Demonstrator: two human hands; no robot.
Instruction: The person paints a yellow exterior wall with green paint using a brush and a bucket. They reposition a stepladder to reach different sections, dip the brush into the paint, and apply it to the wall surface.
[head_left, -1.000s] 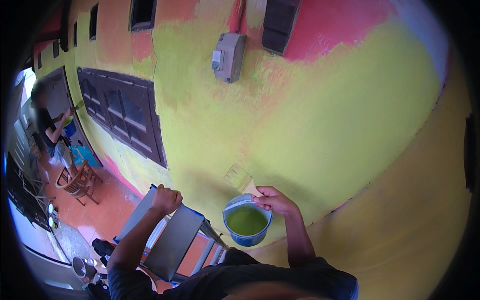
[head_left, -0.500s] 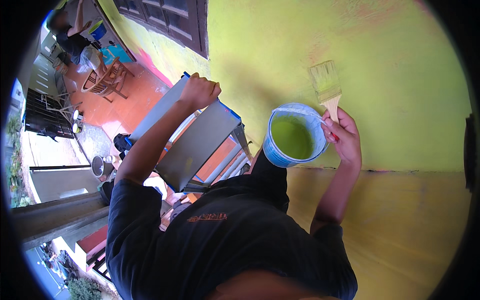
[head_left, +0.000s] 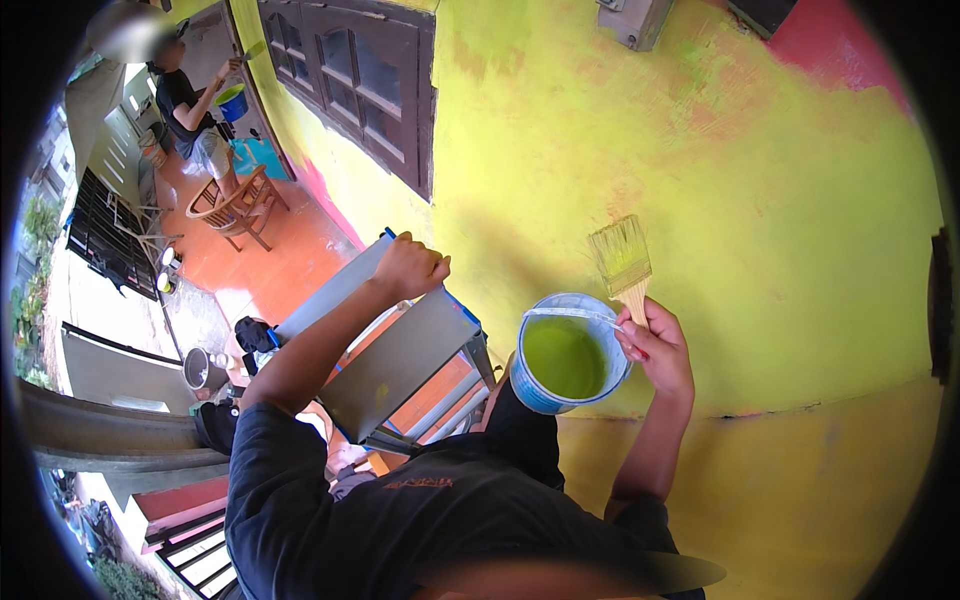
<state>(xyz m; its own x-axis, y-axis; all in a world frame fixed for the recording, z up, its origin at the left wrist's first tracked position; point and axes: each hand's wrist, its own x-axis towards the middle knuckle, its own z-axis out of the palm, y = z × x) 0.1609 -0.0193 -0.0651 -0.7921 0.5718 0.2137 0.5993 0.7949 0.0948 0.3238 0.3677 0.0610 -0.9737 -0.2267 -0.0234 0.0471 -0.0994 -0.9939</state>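
So, up on a ladder (head_left: pixel 400 350) with the left hand (head_left: pixel 408 268) clamped over the top edge of its grey platform, fingers curled tight around the metal. The right hand (head_left: pixel 658 345) is doing double duty: its fingers are wrapped around the handle of a flat paintbrush (head_left: pixel 622 258) and seem to pinch the wire bail of the blue paint bucket (head_left: pixel 567 358) too, so the bucket hangs just beside the palm, about chest height, close to the yellow-green wall (head_left: pixel 700 170). The brush points up, bristles wet with the same green as the paint in the bucket.

My take on doing this bit well: keep that left grip on the ladder, keep the bucket level so the paint doesn't slop over the rim, and don't lean past the ladder's side.

Pose-wise, the left arm is stretched out forward and down to the ladder, the right elbow is bent with the forearm raised. Another person (head_left: pixel 190 100) is painting further along by the dark window (head_left: pixel 360 80), near a wooden chair (head_left: pixel 235 205).
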